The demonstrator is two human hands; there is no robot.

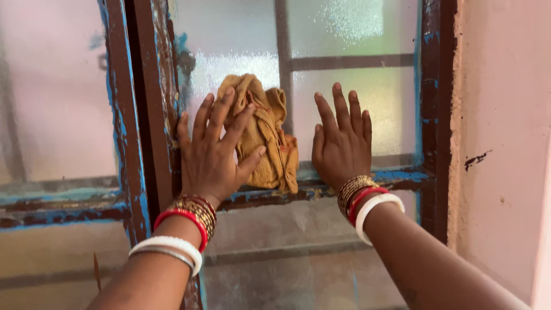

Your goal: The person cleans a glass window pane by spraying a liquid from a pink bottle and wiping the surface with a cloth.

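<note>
A crumpled mustard-yellow cloth (270, 143) lies flat against the frosted glass pane (241, 40) of a window. My left hand (215, 152) presses on the cloth's left part, fingers spread, palm to the glass. My right hand (343, 143) rests flat on the pane just right of the cloth, fingers apart and pointing up, holding nothing. Both wrists wear red, white and gold bangles.
The window frame (138, 115) is dark brown wood with worn blue paint along its edges. A horizontal bar (396, 178) runs under my hands. Another frosted pane (51, 92) is at the left. A pink plastered wall (505, 143) stands at the right.
</note>
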